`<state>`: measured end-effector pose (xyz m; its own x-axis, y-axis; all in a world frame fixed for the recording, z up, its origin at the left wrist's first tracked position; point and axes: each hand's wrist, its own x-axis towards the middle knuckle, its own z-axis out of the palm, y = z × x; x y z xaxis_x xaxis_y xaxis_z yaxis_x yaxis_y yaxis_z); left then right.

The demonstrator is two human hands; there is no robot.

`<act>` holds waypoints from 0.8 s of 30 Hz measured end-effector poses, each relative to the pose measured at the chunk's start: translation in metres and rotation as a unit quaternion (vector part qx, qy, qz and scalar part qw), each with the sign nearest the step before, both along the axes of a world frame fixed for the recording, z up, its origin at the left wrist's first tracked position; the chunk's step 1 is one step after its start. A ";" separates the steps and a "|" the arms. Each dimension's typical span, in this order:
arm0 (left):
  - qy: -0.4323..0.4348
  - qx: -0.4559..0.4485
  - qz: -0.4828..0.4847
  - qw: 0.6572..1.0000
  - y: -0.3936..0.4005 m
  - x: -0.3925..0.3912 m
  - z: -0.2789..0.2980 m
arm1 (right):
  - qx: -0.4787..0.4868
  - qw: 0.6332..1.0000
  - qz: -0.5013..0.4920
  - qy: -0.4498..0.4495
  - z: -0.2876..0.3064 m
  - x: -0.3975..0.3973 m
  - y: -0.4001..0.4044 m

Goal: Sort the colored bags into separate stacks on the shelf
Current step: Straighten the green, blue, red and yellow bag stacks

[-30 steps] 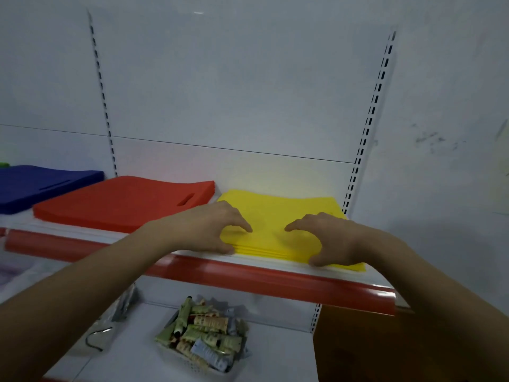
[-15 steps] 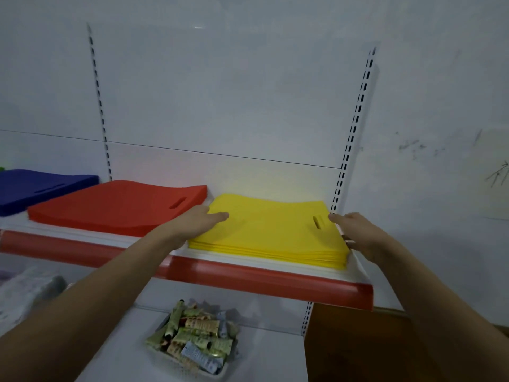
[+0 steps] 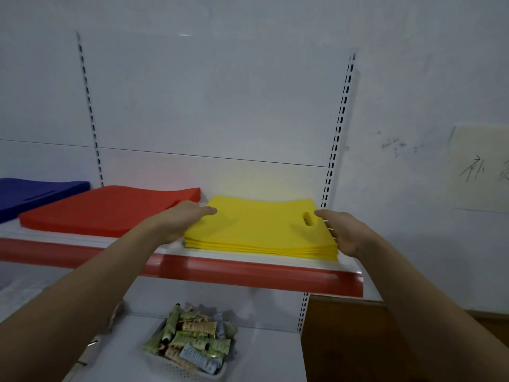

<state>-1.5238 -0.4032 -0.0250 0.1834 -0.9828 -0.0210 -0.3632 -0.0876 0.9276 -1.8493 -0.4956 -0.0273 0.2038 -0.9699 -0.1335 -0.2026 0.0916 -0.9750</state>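
A stack of yellow bags (image 3: pixel 259 230) lies flat on the right end of the shelf (image 3: pixel 248 274), handle slot toward the right. A red stack (image 3: pixel 104 208) lies to its left, and a blue stack (image 3: pixel 30 191) at the far left. My left hand (image 3: pixel 181 219) rests flat against the yellow stack's left edge, fingers straight. My right hand (image 3: pixel 338 230) presses flat against the stack's right edge. Neither hand grips anything.
The shelf has a red front lip. Slotted uprights (image 3: pixel 337 128) run up the white back panel. On the lower shelf stands a white basket (image 3: pixel 190 351) full of small tubes. A brown wooden panel (image 3: pixel 358 340) sits at lower right. A paper note (image 3: pixel 482 166) hangs on the wall.
My hands left the top of the yellow stack and moved out to its left and right edges. The stack's handle slot is now uncovered.
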 end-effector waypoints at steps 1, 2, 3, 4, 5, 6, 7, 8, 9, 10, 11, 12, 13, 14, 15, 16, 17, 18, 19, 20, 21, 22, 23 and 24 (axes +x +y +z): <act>-0.030 -0.011 -0.019 0.999 0.004 0.002 0.003 | -0.051 0.998 0.007 0.039 0.001 -0.002 0.005; -0.079 -0.020 -0.041 0.996 0.009 0.004 0.006 | -0.108 0.990 0.021 0.084 0.004 -0.006 0.010; -0.141 -0.025 -0.067 0.987 0.015 0.007 0.009 | -0.160 0.978 0.048 0.127 0.008 -0.012 0.015; -0.207 -0.025 -0.095 0.973 0.022 0.010 0.010 | -0.203 0.960 0.087 0.173 0.013 -0.019 0.022; -0.266 -0.019 -0.116 0.957 0.027 0.012 0.011 | -0.232 0.937 0.128 0.228 0.018 -0.026 0.029; -0.307 -0.013 -0.133 0.942 0.029 0.015 0.010 | -0.250 0.911 0.166 0.283 0.023 -0.032 0.032; -0.332 -0.013 -0.148 0.931 0.031 0.017 0.010 | -0.256 0.886 0.196 0.334 0.027 -0.036 0.034; -0.347 -0.014 -0.160 0.924 0.031 0.018 0.009 | -0.246 0.868 0.217 0.374 0.028 -0.038 0.034; -0.359 -0.020 -0.164 0.919 0.032 0.017 0.009 | -0.230 0.858 0.227 0.399 0.027 -0.039 0.034; -0.373 -0.031 -0.162 0.913 0.031 0.018 0.009 | -0.218 0.854 0.229 0.413 0.026 -0.039 0.034; -0.395 -0.043 -0.161 0.904 0.030 0.019 0.009 | -0.213 0.853 0.226 0.419 0.025 -0.038 0.034; -0.416 -0.055 -0.160 0.893 0.029 0.019 0.010 | -0.218 0.851 0.221 0.423 0.025 -0.038 0.034; -0.431 -0.060 -0.164 0.885 0.027 0.021 0.011 | -0.226 0.848 0.219 0.427 0.025 -0.037 0.033; -0.437 -0.062 -0.169 0.881 0.026 0.022 0.011 | -0.233 0.844 0.221 0.430 0.025 -0.037 0.032; -0.438 -0.061 -0.176 0.879 0.026 0.022 0.011 | -0.240 0.842 0.221 0.429 0.026 -0.037 0.032; -0.438 -0.062 -0.181 0.878 0.025 0.023 0.011 | -0.243 0.842 0.216 0.430 0.027 -0.038 0.031; -0.439 -0.061 -0.185 0.877 0.025 0.023 0.011 | -0.243 0.841 0.213 0.433 0.027 -0.038 0.031; -0.439 -0.061 -0.187 0.877 0.024 0.024 0.010 | -0.242 0.837 0.213 0.442 0.026 -0.038 0.031; -0.439 -0.065 -0.188 0.876 0.022 0.024 0.010 | -0.243 0.830 0.214 0.454 0.025 -0.037 0.032; -0.443 -0.075 -0.188 0.874 0.021 0.024 0.011 | -0.248 0.822 0.212 0.467 0.024 -0.035 0.032; -0.449 -0.089 -0.185 0.870 0.019 0.024 0.011 | -0.259 0.814 0.208 0.476 0.023 -0.033 0.032; -0.460 -0.108 -0.180 0.863 0.017 0.022 0.011 | -0.273 0.807 0.201 0.483 0.023 -0.032 0.031; -0.470 -0.125 -0.175 0.856 0.016 0.021 0.011 | -0.285 0.801 0.195 0.490 0.023 -0.032 0.030; -0.474 -0.138 -0.174 0.852 0.015 0.021 0.011 | -0.291 0.798 0.192 0.492 0.023 -0.032 0.029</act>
